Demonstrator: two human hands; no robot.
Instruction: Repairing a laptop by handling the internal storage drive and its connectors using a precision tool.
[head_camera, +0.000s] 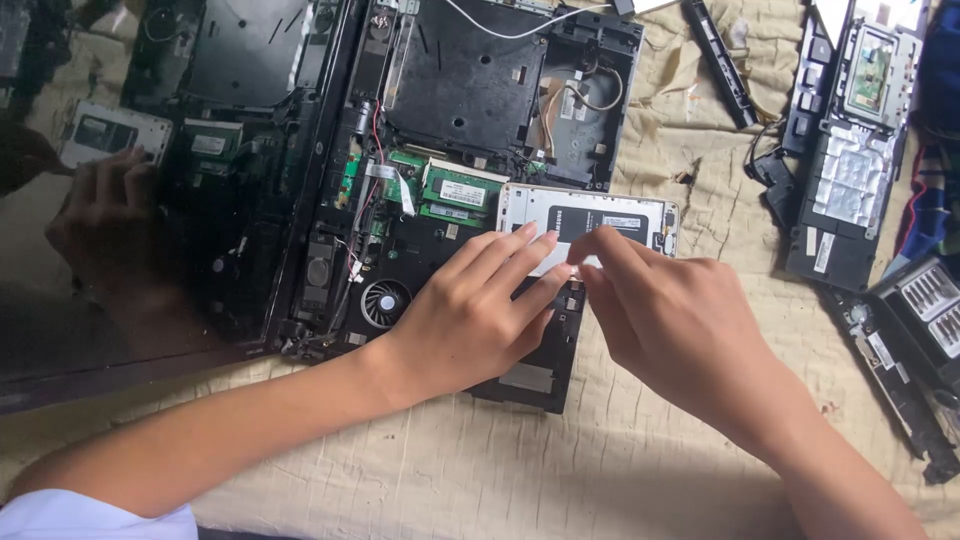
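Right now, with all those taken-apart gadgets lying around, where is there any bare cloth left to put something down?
The widest bare cloth lies along the near edge, below the left hand and right hand. A second patch lies between the opened phone and the dark parts at right. It is crowded over the opened laptop and along the right edge.

Two hands, left hand (470, 320) and right hand (670, 325), meet over one opened phone (590, 215). One gutted laptop (450, 120) lies behind, holding one round fan (384, 302) and one green memory module (458, 193).
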